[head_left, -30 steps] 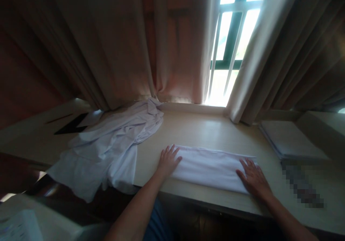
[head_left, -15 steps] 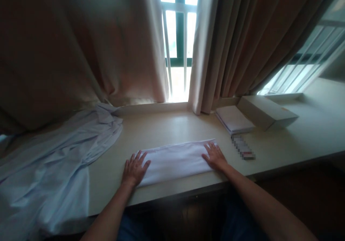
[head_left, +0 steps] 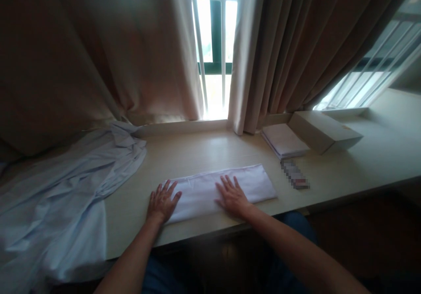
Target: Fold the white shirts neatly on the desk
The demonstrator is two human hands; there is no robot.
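Note:
A white cloth (head_left: 197, 197), folded into a long flat strip, lies on the pale table near its front edge. My left hand (head_left: 162, 201) rests palm down across the cloth's left end, fingers spread. Flat on the cloth, just right of its middle, is my right hand (head_left: 233, 196), its fingers also apart. The right end of the strip is uncovered, with its corners showing. Neither hand grips anything.
Rumpled white fabric (head_left: 72, 197) covers the table's left side and hangs over the front edge. To the right are a folded white stack (head_left: 285, 139), a box (head_left: 329, 131) and a blurred-out small object (head_left: 295, 174). Curtains (head_left: 158, 57) hang behind the table (head_left: 131, 224).
My right hand has slid left along the cloth, from its right end toward the middle. The left hand stays at the left end. The view has shifted slightly.

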